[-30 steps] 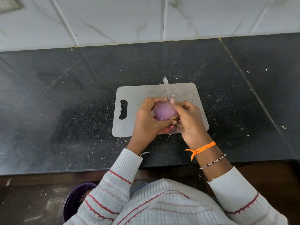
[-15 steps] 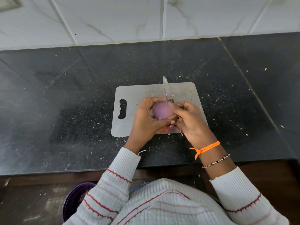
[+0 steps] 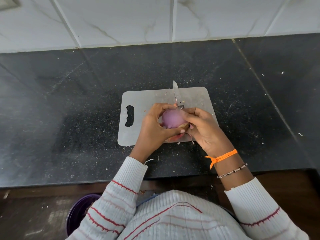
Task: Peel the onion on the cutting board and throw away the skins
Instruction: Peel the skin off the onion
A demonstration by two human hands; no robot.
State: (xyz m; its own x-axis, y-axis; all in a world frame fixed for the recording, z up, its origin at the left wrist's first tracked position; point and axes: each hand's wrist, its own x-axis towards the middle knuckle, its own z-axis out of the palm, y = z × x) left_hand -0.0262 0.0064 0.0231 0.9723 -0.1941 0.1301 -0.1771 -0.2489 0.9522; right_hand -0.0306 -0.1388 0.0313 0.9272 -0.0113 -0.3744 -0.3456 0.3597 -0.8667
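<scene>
A purple onion (image 3: 172, 119), its top bare and smooth, is held just above the pale cutting board (image 3: 147, 99). My left hand (image 3: 152, 129) grips it from the left, thumb across its near side. My right hand (image 3: 206, 130) wraps its right side, fingers curled over the top edge. Brownish skin (image 3: 184, 125) still clings low on the onion's right. Loose reddish skins (image 3: 174, 137) lie on the board under my left hand. A knife blade (image 3: 175, 91) lies on the board behind the onion; its handle is hidden.
The board sits on a dark speckled counter (image 3: 69, 127) strewn with small skin flecks. A tiled wall (image 3: 155, 19) rises behind. A purple bin (image 3: 78, 210) stands on the floor below the counter's front edge, to my left.
Both hands have stayed around the onion; my right hand's fingers shifted slightly over its right side. The onion's position is nearly the same.
</scene>
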